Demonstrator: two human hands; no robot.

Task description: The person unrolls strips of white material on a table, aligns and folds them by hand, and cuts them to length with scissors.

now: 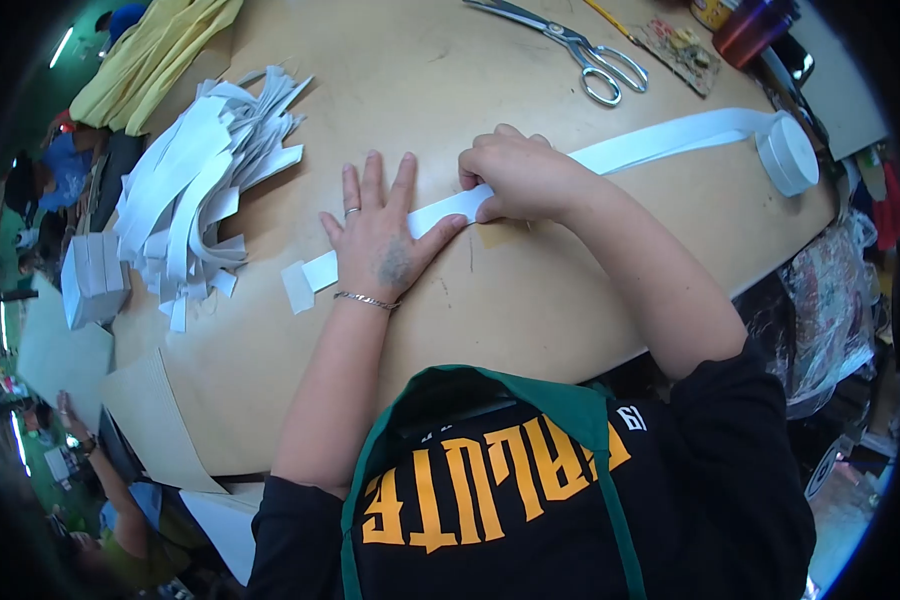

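On my remote feed I log: strip (671,136), roll (792,157) and pile (195,150) white; tabletop (540,300) tan; folded cloth (155,60) plain yellow. Shirt (715,480) black, orange-yellow lettering (455,493); apron (560,390) dark green. Scissors (570,42) silvery. Bottle (748,38), near the dim rim, appears reddish-purple, shading bluish.

Scissors (573,44) noted in shiny metal; tabletop (530,310) seen as smooth; yellow cloth (155,62) creased, matt; white strip (660,138) smooth, matt; flask (752,34) glossy.

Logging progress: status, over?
Left hand flat on long white strip. Right hand pinching it. Strip runs to round white roll. Silver metal scissors clear.
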